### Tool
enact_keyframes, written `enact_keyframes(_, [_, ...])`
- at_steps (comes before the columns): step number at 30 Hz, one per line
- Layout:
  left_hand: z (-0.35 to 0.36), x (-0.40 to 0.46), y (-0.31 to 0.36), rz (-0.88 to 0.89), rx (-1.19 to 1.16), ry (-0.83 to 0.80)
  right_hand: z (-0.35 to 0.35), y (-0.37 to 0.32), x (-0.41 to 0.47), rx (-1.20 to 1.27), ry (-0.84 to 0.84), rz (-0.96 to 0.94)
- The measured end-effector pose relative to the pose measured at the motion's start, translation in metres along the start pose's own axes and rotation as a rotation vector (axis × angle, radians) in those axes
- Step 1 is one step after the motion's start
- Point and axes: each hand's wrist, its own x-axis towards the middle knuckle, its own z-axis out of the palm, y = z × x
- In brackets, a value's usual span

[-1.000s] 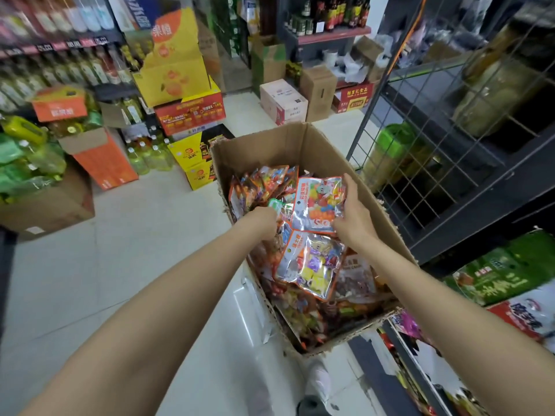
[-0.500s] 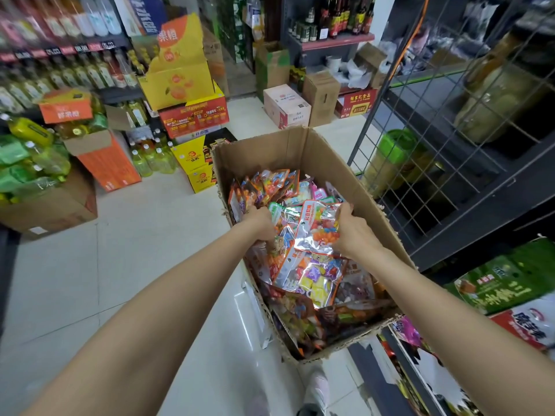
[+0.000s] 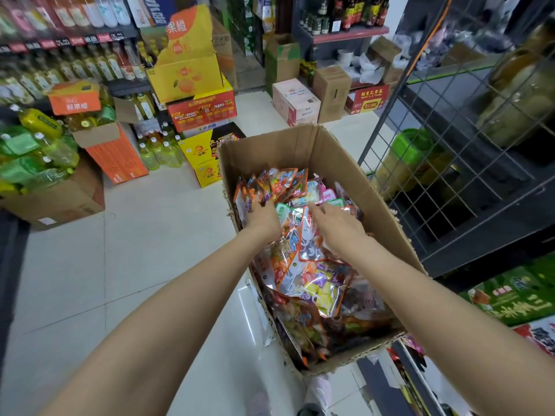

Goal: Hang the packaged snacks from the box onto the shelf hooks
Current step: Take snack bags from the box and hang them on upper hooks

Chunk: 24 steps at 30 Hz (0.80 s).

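Observation:
An open cardboard box (image 3: 300, 145) stands in front of me, full of colourful snack packets (image 3: 312, 283). My left hand (image 3: 262, 217) is at the box's left side, its fingers curled into a bunch of upright orange packets (image 3: 255, 187). My right hand (image 3: 338, 228) lies palm down over the middle packets, fingers stretched toward the far left and touching a clear packet (image 3: 306, 235). The black wire-grid shelf (image 3: 444, 151) rises just right of the box. No hooks show plainly.
Stacked drink cartons (image 3: 198, 109) and bottles (image 3: 162, 151) line the left side of the tiled aisle. More boxes (image 3: 295, 100) sit at the far end. Green bagged goods (image 3: 510, 295) lie at lower right. My shoe (image 3: 318, 391) is below the box.
My right hand lowered the packet it held back onto the pile and now lies flat over it. The left hand stayed at the upright packets. The view tilted slightly.

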Motion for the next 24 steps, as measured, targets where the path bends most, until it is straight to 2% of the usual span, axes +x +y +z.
enact_keyframes(6, [0.001, -0.005, 0.005, -0.032, 0.0, -0.032, 0.0, -0.009, 0.003, -0.111, 0.151, 0.137])
enact_keyframes(10, [-0.004, -0.017, 0.012, -0.013, 0.064, -0.106, -0.002, 0.005, -0.003, -0.017, 0.118, 0.24])
enact_keyframes(13, [-0.006, -0.025, 0.01, 0.015, 0.144, -0.037, -0.004, 0.023, -0.01, 0.128, 0.08, 0.289])
enact_keyframes(19, [-0.015, -0.03, 0.003, 0.148, 0.244, -0.181, -0.015, 0.037, -0.018, 0.272, 0.076, 0.251])
enact_keyframes(21, [-0.019, -0.03, 0.003, 0.181, 0.172, -0.155, -0.019, 0.041, -0.018, 0.374, 0.051, 0.209])
enact_keyframes(24, [-0.034, -0.033, 0.01, 0.337, 0.055, -0.059, -0.034, 0.045, -0.024, 0.564, 0.026, 0.105])
